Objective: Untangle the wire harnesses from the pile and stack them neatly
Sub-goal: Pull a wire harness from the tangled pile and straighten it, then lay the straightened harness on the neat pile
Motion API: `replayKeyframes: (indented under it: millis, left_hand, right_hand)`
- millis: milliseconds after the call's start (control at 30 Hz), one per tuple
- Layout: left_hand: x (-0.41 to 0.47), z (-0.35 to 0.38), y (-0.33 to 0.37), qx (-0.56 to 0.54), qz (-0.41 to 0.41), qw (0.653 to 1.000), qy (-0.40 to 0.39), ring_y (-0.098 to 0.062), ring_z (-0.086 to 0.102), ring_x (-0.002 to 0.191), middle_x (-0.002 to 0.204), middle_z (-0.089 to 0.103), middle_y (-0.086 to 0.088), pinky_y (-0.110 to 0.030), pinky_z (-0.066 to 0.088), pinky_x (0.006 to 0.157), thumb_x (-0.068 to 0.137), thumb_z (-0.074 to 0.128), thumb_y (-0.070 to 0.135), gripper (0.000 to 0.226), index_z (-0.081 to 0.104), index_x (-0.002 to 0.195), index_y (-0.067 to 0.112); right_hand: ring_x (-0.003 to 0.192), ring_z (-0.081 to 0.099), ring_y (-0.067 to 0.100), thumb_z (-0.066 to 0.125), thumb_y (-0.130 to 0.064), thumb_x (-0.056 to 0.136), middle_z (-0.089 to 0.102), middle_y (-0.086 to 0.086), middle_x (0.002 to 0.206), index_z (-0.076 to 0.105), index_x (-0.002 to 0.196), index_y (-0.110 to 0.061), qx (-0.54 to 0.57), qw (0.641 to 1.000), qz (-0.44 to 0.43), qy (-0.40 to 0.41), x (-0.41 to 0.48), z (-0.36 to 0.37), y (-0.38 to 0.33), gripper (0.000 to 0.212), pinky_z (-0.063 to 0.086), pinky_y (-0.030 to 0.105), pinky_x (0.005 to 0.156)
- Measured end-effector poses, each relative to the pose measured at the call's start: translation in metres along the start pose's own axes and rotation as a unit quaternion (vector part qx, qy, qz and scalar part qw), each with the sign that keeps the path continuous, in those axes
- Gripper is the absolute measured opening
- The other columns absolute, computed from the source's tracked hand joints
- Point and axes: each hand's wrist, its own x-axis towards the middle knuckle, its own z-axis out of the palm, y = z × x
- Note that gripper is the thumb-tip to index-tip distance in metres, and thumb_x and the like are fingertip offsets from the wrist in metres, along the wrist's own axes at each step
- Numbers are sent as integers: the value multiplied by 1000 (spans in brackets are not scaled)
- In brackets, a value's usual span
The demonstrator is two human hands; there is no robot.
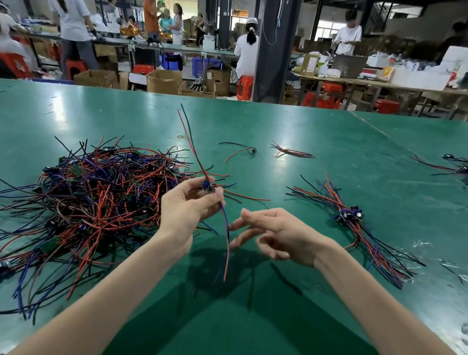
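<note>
One harness in left hand.

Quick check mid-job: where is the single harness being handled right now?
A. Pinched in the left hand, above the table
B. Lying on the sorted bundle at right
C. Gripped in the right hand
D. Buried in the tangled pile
A: the left hand pinches the harness at its small blue part, with wires trailing up and down, while the right hand is open beside it, gripping nothing.
</note>
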Motion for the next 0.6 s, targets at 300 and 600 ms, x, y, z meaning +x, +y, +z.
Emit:
replayKeyframes:
  millis: [300, 600]
  left_hand:
    - [-6, 1, -16, 50, -48, 996, -60, -10, 67, 68, 78, 67, -4, -24, 59, 67, 79, 69, -5, 33, 59, 108, 6]
    - [-11, 6, -14, 96, -114, 981, -124, -17, 70, 80, 99, 72, -9, -29, 59, 63, 85, 65, 6, 33, 54, 116, 10]
  right_hand:
    - [34, 47, 6, 60, -3, 89, 66, 6, 60, 60, 75, -4, 49, 991, -36, 120, 6, 22, 1, 14, 29, 14, 29]
    - [31, 40, 2, 51, 1, 90, 60, 3, 48, 57, 73, 2, 47, 946, 23, 320, -42, -88, -36, 18, 24, 11, 27]
